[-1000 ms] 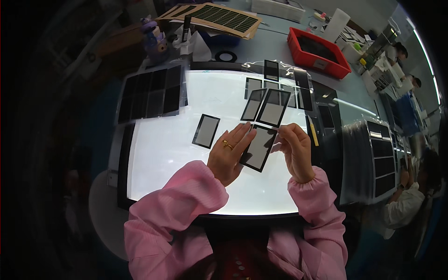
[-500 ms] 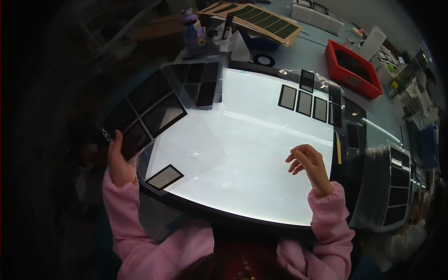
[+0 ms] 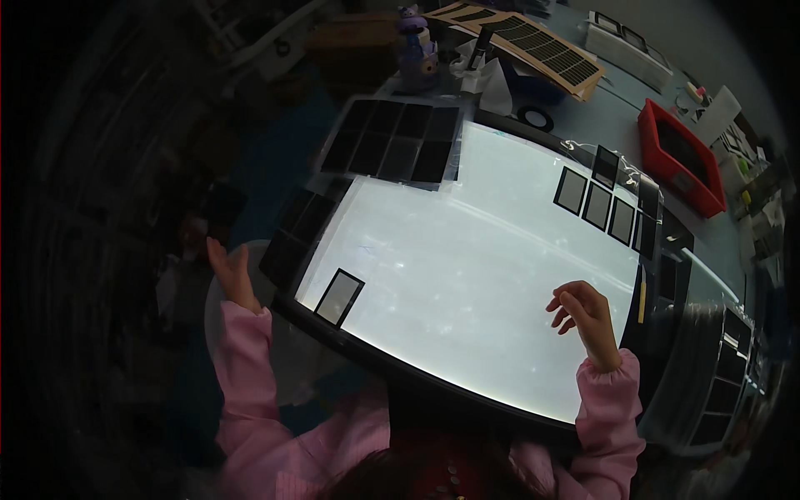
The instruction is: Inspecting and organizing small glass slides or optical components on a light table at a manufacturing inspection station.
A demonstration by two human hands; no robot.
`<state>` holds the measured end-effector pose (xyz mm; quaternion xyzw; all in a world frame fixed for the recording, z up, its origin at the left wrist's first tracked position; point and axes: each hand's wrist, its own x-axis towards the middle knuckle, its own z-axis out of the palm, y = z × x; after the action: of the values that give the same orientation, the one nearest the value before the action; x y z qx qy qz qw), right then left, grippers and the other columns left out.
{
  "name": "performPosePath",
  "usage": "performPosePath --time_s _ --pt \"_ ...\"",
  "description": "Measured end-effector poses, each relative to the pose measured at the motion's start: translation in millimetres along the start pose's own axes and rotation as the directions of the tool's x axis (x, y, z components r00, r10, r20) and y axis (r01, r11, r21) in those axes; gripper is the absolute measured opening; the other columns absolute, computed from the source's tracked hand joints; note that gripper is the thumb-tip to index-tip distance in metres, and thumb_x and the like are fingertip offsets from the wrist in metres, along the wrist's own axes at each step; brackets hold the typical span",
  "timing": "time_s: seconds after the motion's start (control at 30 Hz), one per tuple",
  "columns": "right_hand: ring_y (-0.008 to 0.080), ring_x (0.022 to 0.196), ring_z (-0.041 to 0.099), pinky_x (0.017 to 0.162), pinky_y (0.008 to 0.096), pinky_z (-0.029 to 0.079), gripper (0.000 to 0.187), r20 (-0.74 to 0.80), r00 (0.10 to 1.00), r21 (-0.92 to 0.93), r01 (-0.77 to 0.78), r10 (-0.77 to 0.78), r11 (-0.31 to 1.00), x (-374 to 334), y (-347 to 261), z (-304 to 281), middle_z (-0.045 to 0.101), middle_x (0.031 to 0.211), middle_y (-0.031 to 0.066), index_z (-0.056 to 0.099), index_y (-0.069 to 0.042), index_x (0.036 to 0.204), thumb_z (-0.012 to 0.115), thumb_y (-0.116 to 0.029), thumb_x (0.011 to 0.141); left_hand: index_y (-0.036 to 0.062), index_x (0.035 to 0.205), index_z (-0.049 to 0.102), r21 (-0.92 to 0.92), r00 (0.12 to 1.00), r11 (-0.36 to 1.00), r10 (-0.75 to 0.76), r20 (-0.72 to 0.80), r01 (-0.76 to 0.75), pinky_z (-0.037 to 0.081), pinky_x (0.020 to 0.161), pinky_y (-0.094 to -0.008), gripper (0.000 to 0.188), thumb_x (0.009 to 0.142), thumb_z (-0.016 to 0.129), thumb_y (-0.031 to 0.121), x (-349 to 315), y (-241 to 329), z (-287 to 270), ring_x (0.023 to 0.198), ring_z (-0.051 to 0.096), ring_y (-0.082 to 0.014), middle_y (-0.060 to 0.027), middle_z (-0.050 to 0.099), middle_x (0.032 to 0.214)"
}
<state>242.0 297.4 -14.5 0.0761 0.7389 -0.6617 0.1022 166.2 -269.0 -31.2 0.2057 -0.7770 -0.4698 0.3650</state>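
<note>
The left hand [image 3: 234, 277] is stretched flat, fingers straight and thumb spread wide from them, with nothing in its grip. It stands off the left edge of a black-framed, smooth, glowing white rectangular light table [image 3: 467, 283], near a dim sheet of dark rectangular panels [image 3: 298, 223] at that edge; a gap shows between hand and sheet. The right hand [image 3: 587, 321] is above the right part of the light table, fingers loosely curled in a narrow, half-open bend, with nothing visible between them. Soft pink fabric sleeves [image 3: 246, 358], gathered at the right wrist, cover both forearms.

A single flat rectangular plate with a black border and translucent grey middle [image 3: 340, 297] lies at the light table's near left corner, touched by neither hand. Similar black-bordered grey plates [image 3: 597, 206] lie in a slanting row at the far right, near a slim yellow stick-like tool [image 3: 642, 302]. At the far left, a clear, glossy plastic sheet of dark rectangles [image 3: 392, 142] overlaps the edge. Beyond are a flat black ring [image 3: 535, 118] and a red plastic tray [image 3: 679, 158].
</note>
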Motion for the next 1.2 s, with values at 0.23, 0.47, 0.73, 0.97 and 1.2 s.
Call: performPosePath --time_s 0.23,0.47,0.73,0.97,1.2 --pt "0.0145 0.061 0.065 0.049 0.0240 0.050 0.018 -0.017 1.000 -0.030 0.012 -0.013 0.999 3 1 3 0.069 0.084 0.0099 0.063 -0.002 0.104 0.055 -0.018 0.102 0.0082 0.125 0.067 -0.033 0.593 0.884 0.340 0.730 -0.466 0.043 0.109 -0.0388 0.032 0.096 0.066 0.022 -40 115 96 0.132 0.054 -0.0302 -0.0132 0.057 0.143" --pt "0.0125 0.059 0.064 0.046 0.0225 0.048 0.017 -0.042 0.998 -0.075 0.052 -0.056 0.996 -5 9 1 0.069 0.083 0.0097 0.063 0.000 0.105 0.055 -0.013 0.101 0.0101 0.141 0.053 0.523 0.735 0.731 -0.042 0.676 -0.439 0.039 0.114 -0.0412 0.057 0.096 0.065 0.042 -11 131 194 0.137 0.047 -0.0303 -0.0110 0.051 0.148" --pt "0.0090 0.056 0.060 0.044 0.0214 0.045 0.014 -0.023 0.998 -0.182 0.051 -0.056 0.982 -6 2 5 0.068 0.079 0.0067 0.065 -0.001 0.104 0.055 -0.011 0.100 0.0070 0.142 0.050 0.814 0.790 0.457 -0.318 0.525 -0.357 0.048 0.107 -0.0419 0.083 0.083 0.072 0.061 42 118 199 0.133 0.052 -0.0321 -0.0156 0.053 0.144" --pt "0.0080 0.057 0.059 0.046 0.0212 0.043 0.012 0.010 0.991 -0.241 0.129 -0.130 0.962 -6 5 3 0.067 0.076 0.0040 0.066 -0.002 0.102 0.058 -0.010 0.098 0.0071 0.147 0.041 0.850 0.730 0.458 -0.482 0.485 -0.262 0.040 0.114 -0.0422 0.096 0.077 0.077 0.061 56 136 205 0.137 0.048 -0.0337 -0.0159 0.048 0.149" --pt "0.0077 0.058 0.058 0.046 0.0215 0.042 0.013 0.026 0.987 -0.281 0.160 -0.159 0.946 -7 0 3 0.066 0.075 0.0033 0.066 0.000 0.103 0.058 -0.010 0.098 0.0104 0.149 0.038 0.832 0.785 0.531 -0.443 0.434 -0.160 0.037 0.116 -0.0424 0.101 0.073 0.083 0.058 52 126 208 0.139 0.045 -0.0319 -0.0153 0.045 0.152"
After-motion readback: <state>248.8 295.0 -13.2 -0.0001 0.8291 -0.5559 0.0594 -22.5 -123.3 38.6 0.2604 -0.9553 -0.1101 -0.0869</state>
